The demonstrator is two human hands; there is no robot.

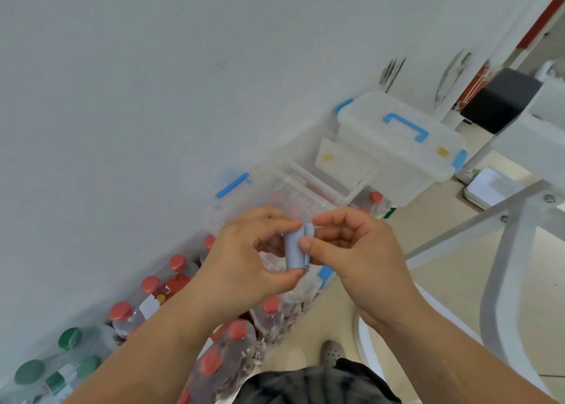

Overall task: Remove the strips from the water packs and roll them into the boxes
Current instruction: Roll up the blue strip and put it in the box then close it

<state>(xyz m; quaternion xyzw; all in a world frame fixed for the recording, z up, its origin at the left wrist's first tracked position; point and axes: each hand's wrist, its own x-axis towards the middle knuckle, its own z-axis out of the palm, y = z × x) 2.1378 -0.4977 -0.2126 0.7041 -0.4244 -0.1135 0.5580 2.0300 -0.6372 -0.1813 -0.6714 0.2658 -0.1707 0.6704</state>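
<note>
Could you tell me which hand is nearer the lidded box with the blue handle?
Right: the right hand is below the lidded box; the left hand is farther left.

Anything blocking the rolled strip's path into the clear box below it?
Nothing visible. The left hand and right hand pinch the rolled strip just over the clear box, whose top looks open. The fingers hide part of its opening.

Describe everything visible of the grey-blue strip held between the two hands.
The grey-blue strip looks soft and matte, rolled into a short loose tube. It stands roughly upright, pinched by fingers and thumbs of the left hand and right hand, in front of the clear plastic box with blue clips.
</note>
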